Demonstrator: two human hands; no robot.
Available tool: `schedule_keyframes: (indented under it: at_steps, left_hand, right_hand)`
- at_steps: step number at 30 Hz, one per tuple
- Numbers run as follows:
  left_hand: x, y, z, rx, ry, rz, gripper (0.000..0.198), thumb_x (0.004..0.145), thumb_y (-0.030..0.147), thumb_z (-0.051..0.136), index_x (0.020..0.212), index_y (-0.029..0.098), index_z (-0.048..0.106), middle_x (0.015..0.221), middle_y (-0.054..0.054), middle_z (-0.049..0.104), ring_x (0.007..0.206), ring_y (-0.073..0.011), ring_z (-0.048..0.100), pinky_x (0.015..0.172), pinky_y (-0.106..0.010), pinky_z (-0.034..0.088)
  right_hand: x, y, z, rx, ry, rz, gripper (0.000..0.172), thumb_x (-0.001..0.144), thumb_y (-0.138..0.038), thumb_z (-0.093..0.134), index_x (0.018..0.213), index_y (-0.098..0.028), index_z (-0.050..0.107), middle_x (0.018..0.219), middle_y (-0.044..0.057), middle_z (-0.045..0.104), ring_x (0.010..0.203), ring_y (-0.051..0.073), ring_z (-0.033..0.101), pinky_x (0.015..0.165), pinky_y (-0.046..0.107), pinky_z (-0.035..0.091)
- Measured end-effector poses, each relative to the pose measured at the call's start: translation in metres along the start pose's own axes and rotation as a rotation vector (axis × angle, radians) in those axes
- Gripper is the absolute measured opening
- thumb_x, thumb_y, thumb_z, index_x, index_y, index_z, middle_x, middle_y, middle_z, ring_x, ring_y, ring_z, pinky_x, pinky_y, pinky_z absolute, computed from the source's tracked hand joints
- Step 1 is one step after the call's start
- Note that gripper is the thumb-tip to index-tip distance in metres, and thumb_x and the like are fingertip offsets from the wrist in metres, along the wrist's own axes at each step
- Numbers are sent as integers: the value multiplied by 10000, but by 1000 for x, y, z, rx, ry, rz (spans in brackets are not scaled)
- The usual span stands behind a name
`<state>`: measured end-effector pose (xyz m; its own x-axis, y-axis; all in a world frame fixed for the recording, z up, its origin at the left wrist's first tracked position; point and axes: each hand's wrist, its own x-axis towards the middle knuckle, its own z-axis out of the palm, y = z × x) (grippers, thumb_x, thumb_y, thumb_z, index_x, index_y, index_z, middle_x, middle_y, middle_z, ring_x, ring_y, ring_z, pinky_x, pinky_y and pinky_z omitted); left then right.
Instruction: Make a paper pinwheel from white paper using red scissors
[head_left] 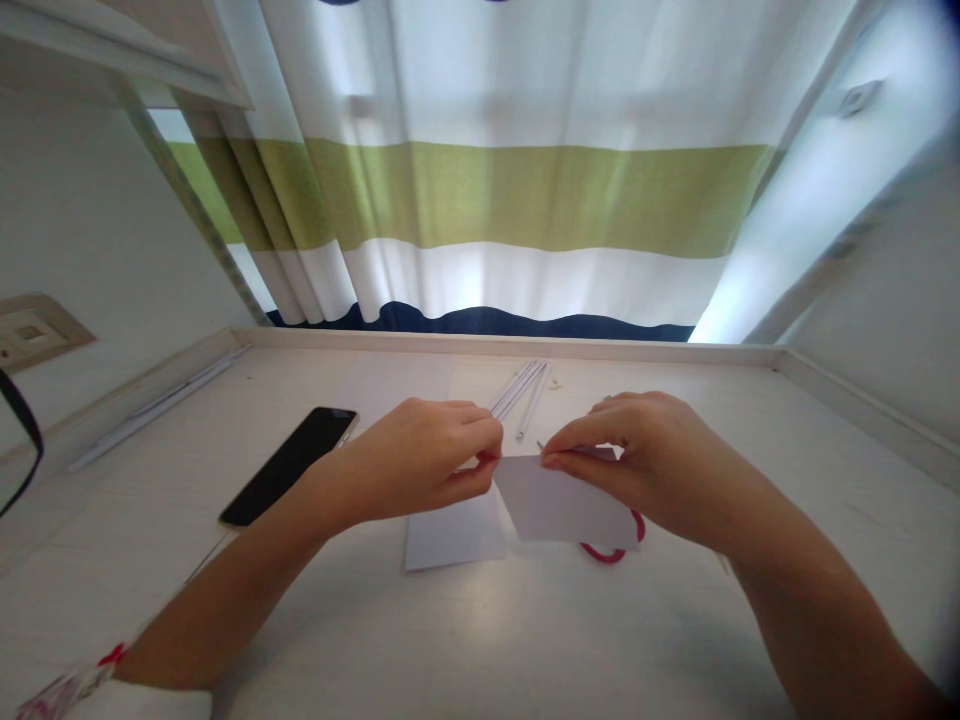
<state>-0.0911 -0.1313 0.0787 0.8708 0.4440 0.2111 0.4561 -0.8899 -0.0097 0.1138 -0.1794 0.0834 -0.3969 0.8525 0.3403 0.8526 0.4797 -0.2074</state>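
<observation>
Both hands pinch the top edge of a small white paper sheet (559, 505) held just above the white desk (480, 620). My left hand (420, 460) grips its upper left corner with closed fingers. My right hand (637, 450) pinches the upper right part of the edge. A second white sheet (454, 535) lies flat on the desk under my left hand. A red looped handle, perhaps of scissors (604, 552), pokes out below the held paper.
A black phone (289, 465) lies face up at the left. Several thin white rolled sticks (525, 392) lie behind the hands; long white strips (157, 405) rest along the left wall. A striped curtain (495, 200) hangs behind the desk. A wall socket (30, 332) is at far left.
</observation>
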Motion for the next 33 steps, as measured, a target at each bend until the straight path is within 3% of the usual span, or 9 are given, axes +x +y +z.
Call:
schedule_keyframes:
  at_steps: [12,16,20,26,33]
  left_hand:
    - [-4,-8,-7,-17,22,-79,89,773,189,454,719,176,524,690,25,551,602,-97,485,536,-216,341]
    - [-3,-8,-7,-169,138,-149,90,786,214,469,758,163,537,746,5,580,671,-110,521,605,-225,396]
    - [2,-6,2,-467,252,-205,201,796,318,496,922,176,562,892,-9,613,823,-122,551,720,-232,433]
    - [8,3,12,-663,241,-277,210,814,337,468,794,172,596,747,16,621,712,-109,554,604,-201,414]
    - [7,7,12,-710,226,-327,203,807,338,475,779,173,589,736,14,611,695,-118,540,563,-206,392]
  right_hand:
    - [1,3,-3,217,-16,88,124,747,-269,561,720,-288,680,663,-50,673,580,128,584,525,233,431]
    - [6,5,-3,354,-5,118,124,751,-249,552,711,-259,669,663,-44,661,589,119,580,522,214,439]
    - [12,8,2,483,13,143,91,737,-238,563,743,-224,652,686,-25,656,614,122,584,553,215,453]
    - [14,6,12,515,-19,80,128,772,-261,510,787,-213,627,794,-8,650,763,147,588,682,251,447]
    - [12,-2,13,471,-14,105,158,797,-239,450,738,-204,591,730,-15,625,694,129,572,619,242,425]
